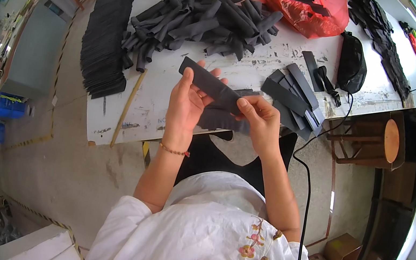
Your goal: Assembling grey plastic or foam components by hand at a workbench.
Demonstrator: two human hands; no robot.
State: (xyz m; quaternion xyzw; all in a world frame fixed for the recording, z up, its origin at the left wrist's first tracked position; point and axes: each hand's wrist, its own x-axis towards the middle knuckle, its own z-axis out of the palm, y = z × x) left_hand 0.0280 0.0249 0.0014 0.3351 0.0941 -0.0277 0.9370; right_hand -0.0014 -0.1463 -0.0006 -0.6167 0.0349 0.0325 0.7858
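Note:
Between both hands I hold a flat, dark grey strip (212, 85), tilted with its left end farther away. My left hand (190, 97) pinches it near the left end, thumb on top and palm turned up. The thumb and fingers of my right hand (261, 121) grip its right end. Below the strip, more dark pieces (218, 121) lie at the table's near edge, partly hidden by my hands. A fanned group of flat dark strips (292, 94) rests just right of my right hand. Beyond my hands lies a heap of curled dark pieces (198, 22).
On the white table (154, 108) a long row of stacked dark strips (108, 32) runs along the left, beside a wooden stick (128, 107). A red plastic bag (317, 22), a black mesh pouch (352, 63) and a black cable (308, 200) are right. A stool (390, 141) stands right.

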